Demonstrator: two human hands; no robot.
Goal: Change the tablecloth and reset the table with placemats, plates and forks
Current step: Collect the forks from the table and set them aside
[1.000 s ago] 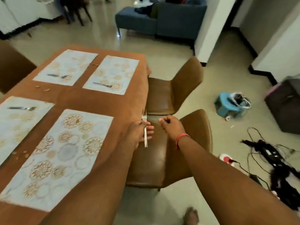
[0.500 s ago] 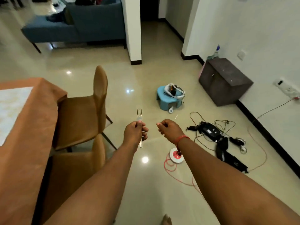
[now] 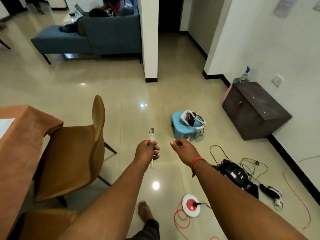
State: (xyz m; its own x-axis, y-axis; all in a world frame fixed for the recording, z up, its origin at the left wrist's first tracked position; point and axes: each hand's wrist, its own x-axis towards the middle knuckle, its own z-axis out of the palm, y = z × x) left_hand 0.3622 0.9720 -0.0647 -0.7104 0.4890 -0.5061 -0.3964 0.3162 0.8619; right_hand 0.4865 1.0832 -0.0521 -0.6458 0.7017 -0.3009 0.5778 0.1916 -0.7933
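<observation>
Table (image 3: 20,129) farther left; fork (image 3: 151,135) upright in left hand (image 3: 146,151).

The shiny floor (image 3: 86,94) glows with light spots. A blue sofa (image 3: 97,37) sits far back. White walls (image 3: 270,45) stand behind a dark box (image 3: 254,110).

A table (image 3: 26,153) at the left edge wears an orange-brown tablecloth (image 3: 34,118); a pale placemat (image 3: 4,126) corner lies on it. The glossy tiled floor (image 3: 121,87) carries two brown chairs (image 3: 74,153), a blue stool (image 3: 183,129), a dark cabinet (image 3: 254,111) and tangled cables (image 3: 242,170).
</observation>
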